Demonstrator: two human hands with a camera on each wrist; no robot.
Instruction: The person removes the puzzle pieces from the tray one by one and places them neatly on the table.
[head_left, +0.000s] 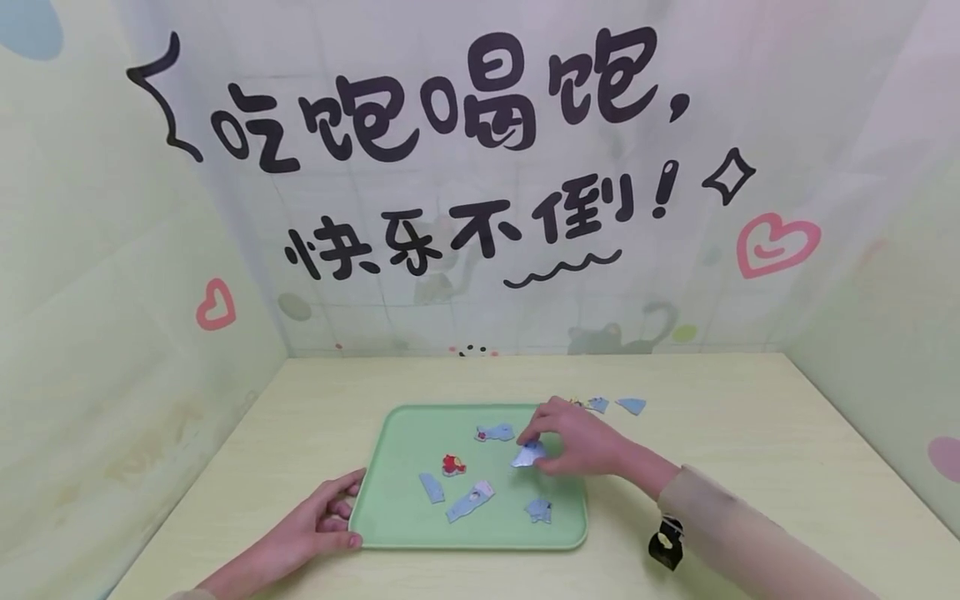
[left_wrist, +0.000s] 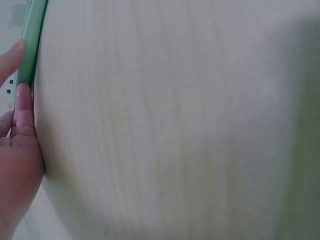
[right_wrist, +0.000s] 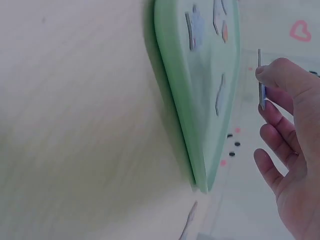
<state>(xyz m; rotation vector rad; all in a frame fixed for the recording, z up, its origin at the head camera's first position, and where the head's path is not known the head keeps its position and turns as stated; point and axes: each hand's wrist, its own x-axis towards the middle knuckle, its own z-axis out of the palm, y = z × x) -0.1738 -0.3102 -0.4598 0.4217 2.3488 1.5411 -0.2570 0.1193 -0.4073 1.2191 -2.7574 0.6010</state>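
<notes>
My right hand [head_left: 581, 437] pinches a light-blue puzzle piece [head_left: 528, 455] between thumb and fingers over the right part of the green tray [head_left: 390, 533]. In the right wrist view that piece [right_wrist: 261, 87] shows edge-on, raised off the tray. My left hand [head_left: 318, 521] holds the tray's left edge near its front corner, and its fingers [left_wrist: 24, 107] are against the green rim [left_wrist: 31, 45]. On the tray lie a red-figured piece [head_left: 453, 465], a long blue piece [head_left: 471, 500], a small blue piece [head_left: 431, 487], a jagged blue piece [head_left: 538, 510] and a blue-and-red piece [head_left: 495, 432].
Behind the tray, on the wooden table [head_left: 712, 433], lie a blue triangular piece [head_left: 632, 406] and a patterned piece [head_left: 597, 404], partly beside the right hand. A black tag [head_left: 666, 543] hangs by the right sleeve [head_left: 735, 525]. A printed curtain [head_left: 480, 308] stands behind the table.
</notes>
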